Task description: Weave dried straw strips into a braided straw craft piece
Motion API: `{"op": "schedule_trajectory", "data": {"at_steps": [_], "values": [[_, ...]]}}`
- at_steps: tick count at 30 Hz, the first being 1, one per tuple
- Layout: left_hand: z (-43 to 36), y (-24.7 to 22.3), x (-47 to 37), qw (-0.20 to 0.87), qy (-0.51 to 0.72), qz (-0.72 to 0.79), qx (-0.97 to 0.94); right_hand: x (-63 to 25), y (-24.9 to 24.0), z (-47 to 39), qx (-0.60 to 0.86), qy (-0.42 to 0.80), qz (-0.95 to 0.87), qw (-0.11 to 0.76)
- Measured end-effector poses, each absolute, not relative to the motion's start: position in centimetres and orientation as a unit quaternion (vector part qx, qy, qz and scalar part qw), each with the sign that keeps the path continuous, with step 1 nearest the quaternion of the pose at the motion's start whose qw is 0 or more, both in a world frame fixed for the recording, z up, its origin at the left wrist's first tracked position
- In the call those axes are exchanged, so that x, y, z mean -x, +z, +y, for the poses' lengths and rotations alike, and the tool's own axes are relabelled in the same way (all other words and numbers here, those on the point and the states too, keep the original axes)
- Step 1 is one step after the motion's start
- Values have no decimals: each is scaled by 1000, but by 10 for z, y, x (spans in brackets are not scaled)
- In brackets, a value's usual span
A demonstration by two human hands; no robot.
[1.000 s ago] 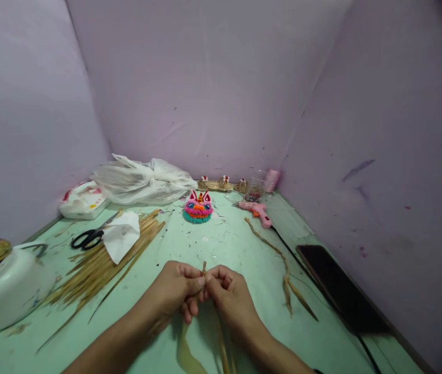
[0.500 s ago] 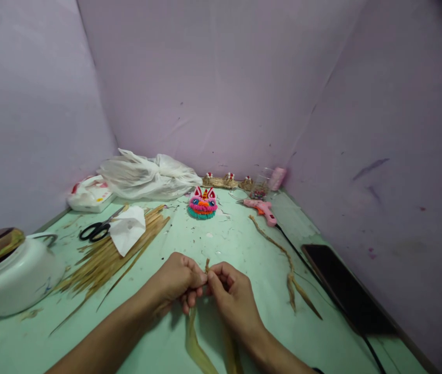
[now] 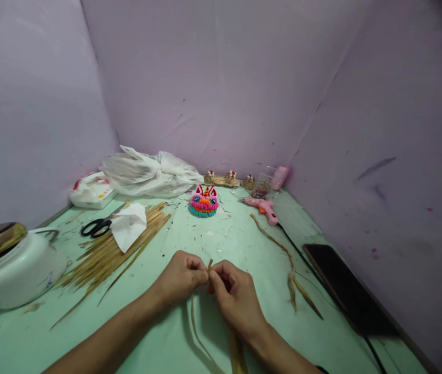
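Observation:
My left hand [image 3: 185, 275] and my right hand [image 3: 236, 292] meet at the middle front of the table, fingertips touching. Both are pinched closed on tan dried-leaf strips [image 3: 210, 264], whose short twisted tip pokes up between the thumbs. One thin strand trails down below my left hand toward the front edge. A wider strip [image 3: 238, 354] hangs beneath my right wrist. The exact twist is mostly hidden by my fingers. To the left lies a fanned bundle of dried strips [image 3: 100, 265], with a white paper piece [image 3: 129, 227] on it.
Black-handled scissors [image 3: 98, 227] rest by the bundle, near a white pot [image 3: 18, 275]. A colourful fuzzy figure [image 3: 204, 201] stands ahead. At right are a pink glue gun [image 3: 263, 208], a twisted strand [image 3: 283, 248] and a phone [image 3: 346, 285]. A plastic bag [image 3: 151, 174] sits behind.
My left fingers have curled in closer around the strips. The left hanging strip now shows as a thin strand rather than a broad band. The view has shifted slightly.

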State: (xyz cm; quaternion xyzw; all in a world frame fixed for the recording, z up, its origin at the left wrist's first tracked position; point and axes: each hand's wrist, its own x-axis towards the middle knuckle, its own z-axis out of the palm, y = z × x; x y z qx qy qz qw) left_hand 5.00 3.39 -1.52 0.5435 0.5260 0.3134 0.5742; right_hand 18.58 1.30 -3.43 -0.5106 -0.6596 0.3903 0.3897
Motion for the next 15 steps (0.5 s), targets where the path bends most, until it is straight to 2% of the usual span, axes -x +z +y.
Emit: {"op": "schedule_trajectory", "data": {"at_steps": [10,15], "values": [[34,-21,-52,540,334,551,-542,-191,-29,18,554,366,-662,349],[33,-20,-54,548,339,558,-522,-195,-24,23,575,398,-624,349]]}}
